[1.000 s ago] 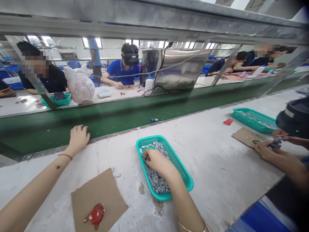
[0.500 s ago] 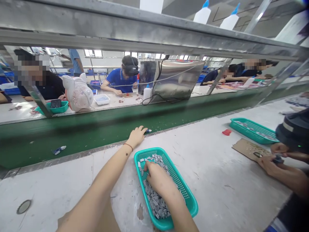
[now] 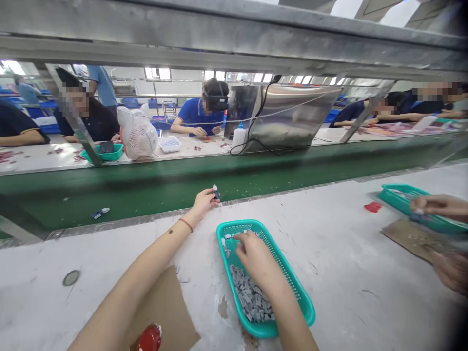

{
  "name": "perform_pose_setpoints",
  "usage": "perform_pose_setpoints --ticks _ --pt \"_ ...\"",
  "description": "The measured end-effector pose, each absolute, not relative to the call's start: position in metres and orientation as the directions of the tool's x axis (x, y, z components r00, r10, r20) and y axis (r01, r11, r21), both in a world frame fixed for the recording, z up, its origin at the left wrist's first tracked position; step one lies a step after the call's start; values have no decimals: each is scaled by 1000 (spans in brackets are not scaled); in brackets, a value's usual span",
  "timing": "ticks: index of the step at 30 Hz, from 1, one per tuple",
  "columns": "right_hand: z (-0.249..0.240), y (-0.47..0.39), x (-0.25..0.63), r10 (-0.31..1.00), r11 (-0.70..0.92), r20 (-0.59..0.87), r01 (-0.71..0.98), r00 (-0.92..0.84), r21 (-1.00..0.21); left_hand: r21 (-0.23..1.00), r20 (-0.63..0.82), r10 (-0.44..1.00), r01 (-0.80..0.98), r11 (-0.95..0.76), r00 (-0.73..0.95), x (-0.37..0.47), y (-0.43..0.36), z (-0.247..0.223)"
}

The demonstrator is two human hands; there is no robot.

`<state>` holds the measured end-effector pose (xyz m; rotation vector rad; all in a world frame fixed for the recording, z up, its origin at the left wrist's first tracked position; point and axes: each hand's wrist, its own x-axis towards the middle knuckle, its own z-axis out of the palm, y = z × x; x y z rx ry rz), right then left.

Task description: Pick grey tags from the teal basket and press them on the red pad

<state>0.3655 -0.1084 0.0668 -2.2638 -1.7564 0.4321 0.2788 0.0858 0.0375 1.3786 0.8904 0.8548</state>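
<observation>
My left hand (image 3: 203, 201) reaches to the edge of the green conveyor belt (image 3: 175, 187) and pinches a small blue and white part (image 3: 216, 191). My right hand (image 3: 256, 257) rests inside a teal basket (image 3: 303, 304), fingers down among several small grey parts (image 3: 252, 297). Whether it grips any of them is hidden under the palm. The basket sits on the white worktable (image 3: 329, 253) in front of me.
A brown cardboard sheet (image 3: 166, 312) with a red blob (image 3: 149, 337) lies near left. Another small part (image 3: 99, 213) rides the belt. A co-worker's hands (image 3: 438, 207) work at right by a second teal basket (image 3: 409, 200). People sit across the belt; a metal shelf (image 3: 234, 34) runs overhead.
My left hand swept right along the belt edge, from the far left to a small part, and picked it up. My right hand stayed in the basket.
</observation>
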Motion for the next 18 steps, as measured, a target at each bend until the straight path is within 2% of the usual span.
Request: perform_pose_setpoints --ticks 2,4,7,9,12,15,18 --pt "67 -107 368 977 -192 -1 872 214 -449 979 -72 901 -142 146 428 243 71 42" --pt "68 -106 368 972 -105 109 799 208 -592 935 -110 899 -263 238 423 201 50 46" --pt "72 -108 358 952 70 229 581 205 -811 873 -163 896 -362 326 414 143 9 52" --pt "76 -111 341 944 174 273 425 185 -888 835 -208 877 -389 390 434 114 -21 58" --pt "83 -119 303 911 327 387 317 145 -890 779 -261 811 -383 497 523 86 -63 68" --pt "83 -130 265 859 462 510 360 44 -811 738 -301 768 -372 563 565 72 -96 76" --pt "79 -137 242 810 561 580 412 -92 -718 725 -324 778 -387 569 537 61 -116 78"
